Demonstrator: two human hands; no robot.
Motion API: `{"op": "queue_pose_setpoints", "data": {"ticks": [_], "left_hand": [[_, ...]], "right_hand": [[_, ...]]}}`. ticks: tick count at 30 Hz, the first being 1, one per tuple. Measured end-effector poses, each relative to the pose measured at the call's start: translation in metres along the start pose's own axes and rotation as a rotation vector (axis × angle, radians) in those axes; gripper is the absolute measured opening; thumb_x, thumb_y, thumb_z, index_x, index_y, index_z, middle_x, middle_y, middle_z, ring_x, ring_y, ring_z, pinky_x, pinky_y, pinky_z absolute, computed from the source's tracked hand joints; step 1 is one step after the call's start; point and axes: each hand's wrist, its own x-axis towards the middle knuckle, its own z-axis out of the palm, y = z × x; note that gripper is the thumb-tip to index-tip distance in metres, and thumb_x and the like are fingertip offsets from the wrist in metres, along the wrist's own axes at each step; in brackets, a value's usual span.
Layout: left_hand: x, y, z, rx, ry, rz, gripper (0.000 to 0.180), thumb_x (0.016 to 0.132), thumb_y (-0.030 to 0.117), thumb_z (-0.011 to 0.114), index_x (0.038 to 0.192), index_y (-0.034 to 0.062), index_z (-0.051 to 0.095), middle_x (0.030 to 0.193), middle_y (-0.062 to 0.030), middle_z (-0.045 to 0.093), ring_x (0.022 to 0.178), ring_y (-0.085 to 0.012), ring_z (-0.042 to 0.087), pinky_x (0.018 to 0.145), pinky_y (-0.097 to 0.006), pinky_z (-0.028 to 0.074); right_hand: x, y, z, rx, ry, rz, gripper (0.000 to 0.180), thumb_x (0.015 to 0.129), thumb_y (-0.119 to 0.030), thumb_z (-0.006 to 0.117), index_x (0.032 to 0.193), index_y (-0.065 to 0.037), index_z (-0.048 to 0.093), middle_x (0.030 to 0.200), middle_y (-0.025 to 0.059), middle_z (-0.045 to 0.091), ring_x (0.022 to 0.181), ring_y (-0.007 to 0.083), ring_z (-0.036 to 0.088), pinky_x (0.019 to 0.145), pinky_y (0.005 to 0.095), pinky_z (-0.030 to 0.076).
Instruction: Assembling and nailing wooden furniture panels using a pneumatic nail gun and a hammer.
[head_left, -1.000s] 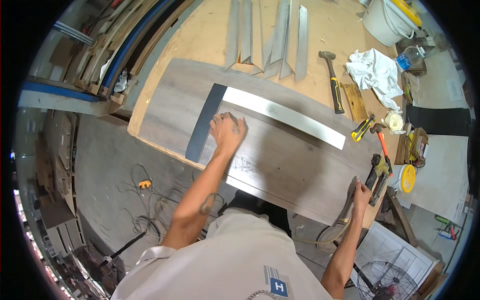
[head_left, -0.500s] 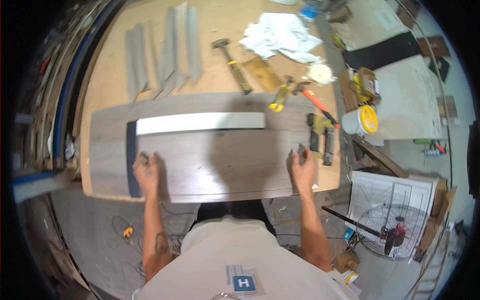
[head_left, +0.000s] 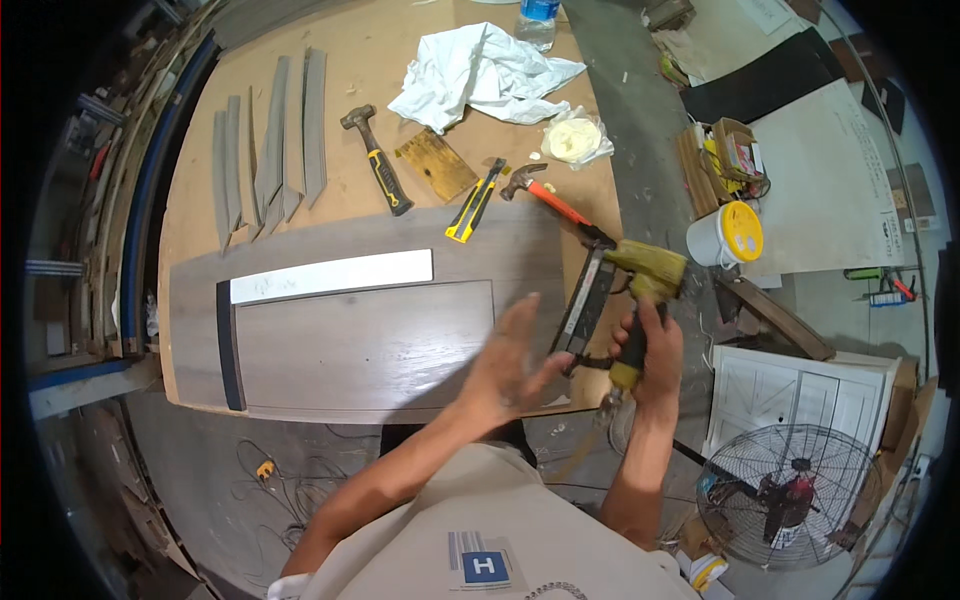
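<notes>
Over the plywood tabletop, right hand is gripping a yellow nail gun; left hand is spreading open, touching its magazine above the grey panel.

Workshop interior, viewed from above. Plywood bench at centre, blue-edged along its left side. Grey concrete floor, dusty, with loose cables below the bench. Timber offcuts stacked at far left. Wire-caged floor fan at lower right, beside white panelled boards. Lighting even.
</notes>
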Motion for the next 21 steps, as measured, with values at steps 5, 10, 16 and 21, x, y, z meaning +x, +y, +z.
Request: {"op": "queue_pose_setpoints", "data": {"ticks": [5, 10, 16, 21], "left_hand": [[0.018, 0.071, -0.004, -0.124, -0.228, -0.061, 0.081, 0.084, 0.023, 0.073, 0.142, -0.0089, 0.026, 0.118, -0.0337, 0.053, 0.103, -0.0452, 0.059, 0.085, -0.045, 0.049], [0.018, 0.087, -0.021, 0.133, -0.131, 0.066, 0.068, 0.08, 0.01, 0.072, 0.133, -0.0116, 0.035, 0.102, -0.029, 0.06, 0.08, -0.0387, 0.067, 0.063, -0.04, 0.055], [-0.017, 0.097, -0.078, 0.306, -0.311, 0.101, 0.076, 0.078, 0.015, 0.076, 0.132, -0.017, 0.034, 0.105, -0.0295, 0.06, 0.078, -0.0332, 0.068, 0.058, -0.039, 0.056], [-0.035, 0.083, -0.117, 0.279, -0.318, 0.12, 0.072, 0.078, 0.023, 0.078, 0.129, -0.0151, 0.042, 0.104, -0.0268, 0.064, 0.073, -0.0301, 0.067, 0.058, -0.037, 0.057]], "right_hand": [[-0.037, -0.032, 0.001, 0.643, -0.095, -0.039, 0.026, 0.098, -0.027, 0.057, 0.104, -0.003, 0.051, 0.073, 0.0037, 0.049, 0.06, 0.0133, 0.05, 0.047, 0.028, 0.044], [-0.033, -0.003, 0.004, 1.063, -0.218, 0.124, 0.034, 0.1, -0.037, 0.051, 0.1, -0.003, 0.054, 0.072, 0.0014, 0.048, 0.06, 0.0125, 0.048, 0.047, 0.0273, 0.046], [-0.025, 0.012, 0.026, 1.207, -0.347, 0.032, 0.037, 0.101, -0.04, 0.047, 0.107, -0.004, 0.051, 0.071, -0.0009, 0.044, 0.059, 0.0091, 0.043, 0.046, 0.022, 0.044], [-0.016, 0.026, 0.05, 1.282, -0.438, 0.078, 0.038, 0.101, -0.04, 0.046, 0.11, -0.003, 0.05, 0.07, -0.001, 0.043, 0.058, 0.0086, 0.042, 0.045, 0.0221, 0.044]]}}
